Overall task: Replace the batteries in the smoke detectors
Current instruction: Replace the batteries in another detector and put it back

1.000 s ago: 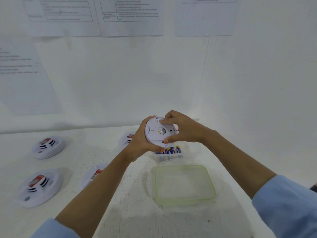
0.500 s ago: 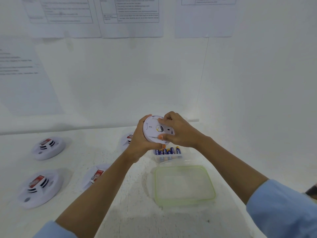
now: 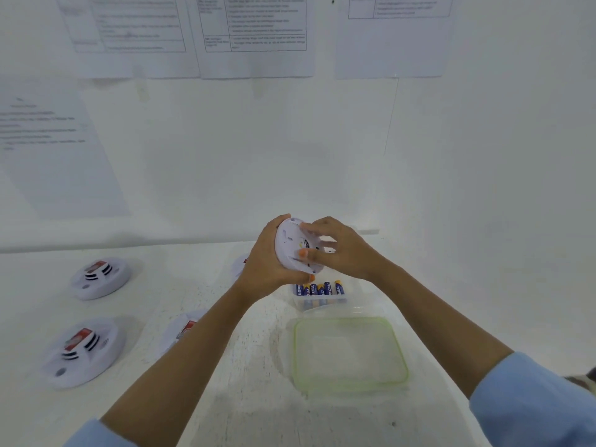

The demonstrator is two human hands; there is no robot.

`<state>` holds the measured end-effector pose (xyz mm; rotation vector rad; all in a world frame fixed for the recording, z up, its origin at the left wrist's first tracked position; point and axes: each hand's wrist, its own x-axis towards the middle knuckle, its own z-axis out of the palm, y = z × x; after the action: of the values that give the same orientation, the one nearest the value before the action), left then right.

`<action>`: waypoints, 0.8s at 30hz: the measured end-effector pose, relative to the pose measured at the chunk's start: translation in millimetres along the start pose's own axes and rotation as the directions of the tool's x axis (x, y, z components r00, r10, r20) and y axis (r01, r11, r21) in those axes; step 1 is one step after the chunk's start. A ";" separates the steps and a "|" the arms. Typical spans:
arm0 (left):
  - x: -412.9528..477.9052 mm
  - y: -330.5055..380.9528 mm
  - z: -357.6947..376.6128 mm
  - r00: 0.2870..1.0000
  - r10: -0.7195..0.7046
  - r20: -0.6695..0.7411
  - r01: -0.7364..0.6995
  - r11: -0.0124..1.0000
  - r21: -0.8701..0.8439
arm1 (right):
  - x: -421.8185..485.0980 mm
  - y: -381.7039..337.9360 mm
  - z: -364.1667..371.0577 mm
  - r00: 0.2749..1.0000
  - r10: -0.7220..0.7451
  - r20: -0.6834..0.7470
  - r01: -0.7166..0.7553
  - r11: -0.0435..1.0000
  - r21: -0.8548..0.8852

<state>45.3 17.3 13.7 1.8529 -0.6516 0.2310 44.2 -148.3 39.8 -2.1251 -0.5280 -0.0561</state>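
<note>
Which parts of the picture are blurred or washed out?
Head view: the right hand is motion-blurred at the fingers; the wall papers are too soft to read; the white table is washed out, with faint shadows beside the detectors.

The held detector (image 3: 292,250) sits above the table (image 3: 225,382), gripped between the left hand (image 3: 264,269) and the right hand (image 3: 342,250). Below it, the batteries (image 3: 319,290) stand in the container (image 3: 322,301). The lid (image 3: 350,354) lies in front of the container. The rear-left detector (image 3: 100,279) and the front-left detector (image 3: 82,351) lie well to the left.
</note>
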 end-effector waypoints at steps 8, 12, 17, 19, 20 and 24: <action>-3.5 6.6 -18.7 0.994 0.030 -0.107 0.010 0.933 0.359 | 9.6 -16.7 32.8 0.996 0.055 -0.073 -0.015 0.885 0.465; -13.9 0.7 -44.7 0.996 0.014 -0.086 0.014 0.949 0.314 | 24.2 -24.9 58.8 0.973 0.224 -0.050 -0.101 0.613 0.784; -39.4 -21.6 -97.4 0.932 -0.353 -0.075 0.353 0.935 -0.016 | 47.7 -34.4 97.9 0.950 0.308 0.050 -0.137 0.266 0.954; -50.4 -32.2 -116.9 0.912 -0.407 0.052 0.408 0.890 -0.204 | 57.5 -35.9 118.3 0.946 0.316 0.073 -0.141 0.199 0.970; -54.7 -39.8 -125.4 0.910 -0.411 0.060 0.414 0.883 -0.223 | 61.6 -37.4 129.2 0.947 0.305 0.095 -0.156 0.181 0.971; -66.1 -67.7 -158.8 0.911 -0.413 -0.001 0.389 0.857 -0.339 | 73.8 -46.0 165.4 0.937 0.320 0.142 -0.262 0.372 0.891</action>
<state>50.8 200.4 -11.1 1.5980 -0.2197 -0.0849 67.2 32.2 -2.8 -1.0693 -0.0538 0.3207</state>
